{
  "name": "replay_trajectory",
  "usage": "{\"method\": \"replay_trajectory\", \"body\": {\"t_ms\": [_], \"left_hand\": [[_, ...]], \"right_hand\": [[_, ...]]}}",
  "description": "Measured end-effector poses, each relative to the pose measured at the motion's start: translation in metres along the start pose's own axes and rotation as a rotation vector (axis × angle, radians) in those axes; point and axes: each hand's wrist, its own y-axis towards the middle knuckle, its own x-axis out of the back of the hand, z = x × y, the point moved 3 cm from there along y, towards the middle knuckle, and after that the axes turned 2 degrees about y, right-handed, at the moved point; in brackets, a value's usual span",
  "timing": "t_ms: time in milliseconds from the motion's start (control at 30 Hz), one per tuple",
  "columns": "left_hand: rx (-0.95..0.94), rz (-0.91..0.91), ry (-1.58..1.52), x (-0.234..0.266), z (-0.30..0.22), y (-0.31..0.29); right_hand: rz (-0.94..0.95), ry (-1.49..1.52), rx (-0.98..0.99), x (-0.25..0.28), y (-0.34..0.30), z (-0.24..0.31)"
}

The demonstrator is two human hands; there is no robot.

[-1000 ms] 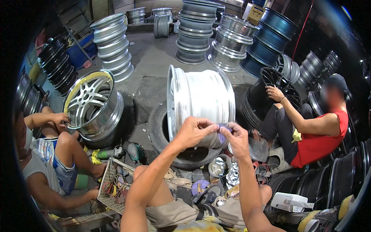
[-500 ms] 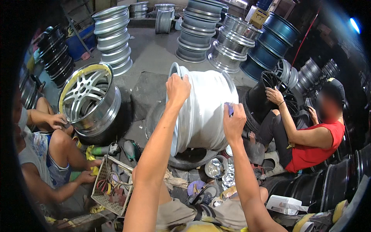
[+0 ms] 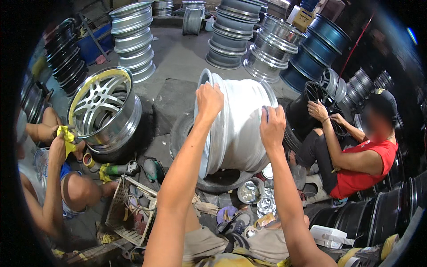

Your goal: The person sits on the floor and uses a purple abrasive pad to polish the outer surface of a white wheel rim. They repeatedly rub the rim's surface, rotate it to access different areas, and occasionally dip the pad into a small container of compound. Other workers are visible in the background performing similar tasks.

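A silver-white wheel rim [image 3: 242, 124] lies on its side on a black tyre [image 3: 222, 184] in front of me. My left hand [image 3: 210, 101] is closed over the lip at the rim's left end. At the opposite end, my right hand [image 3: 273, 125] presses a small piece of purple sandpaper [image 3: 265, 109] to the barrel near its right edge. Most of that piece is hidden behind my fingers. Below the rim, a metal bowl of liquid [image 3: 251, 191] stands beside crumpled foil [image 3: 267, 204] and a purple disc [image 3: 227, 214].
At left, a co-worker holds a yellow cloth [image 3: 66, 139] beside a polished spoked wheel [image 3: 100, 107]. A co-worker in red [image 3: 364, 167] handles a black rim [image 3: 300, 113] at right. A plastic basket [image 3: 120, 209] and a green grinder [image 3: 118, 169] lie left of me. Stacked rims [image 3: 133, 40] stand behind.
My right hand has slid up and away along the barrel with the sandpaper; my left keeps its grip. The left co-worker has raised the yellow cloth, and the other's far hand has reached the black rim.
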Motion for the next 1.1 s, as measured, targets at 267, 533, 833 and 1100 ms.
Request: {"method": "replay_trajectory", "body": {"t_ms": [267, 533, 833, 1100], "left_hand": [[-0.034, -0.05, 0.023, -0.009, 0.007, 0.002], [-0.04, -0.058, 0.067, 0.001, 0.007, -0.004], [-0.027, -0.005, 0.04, 0.009, 0.013, 0.0], [0.013, 0.118, 0.058, -0.003, 0.018, 0.014]], "right_hand": [[-0.011, 0.038, 0.017, -0.005, 0.006, -0.005], [-0.001, 0.132, -0.026, 0.006, -0.026, 0.004], [-0.036, 0.185, -0.042, 0.009, -0.043, 0.005], [-0.077, 0.149, -0.031, -0.012, 0.011, -0.013]]}}
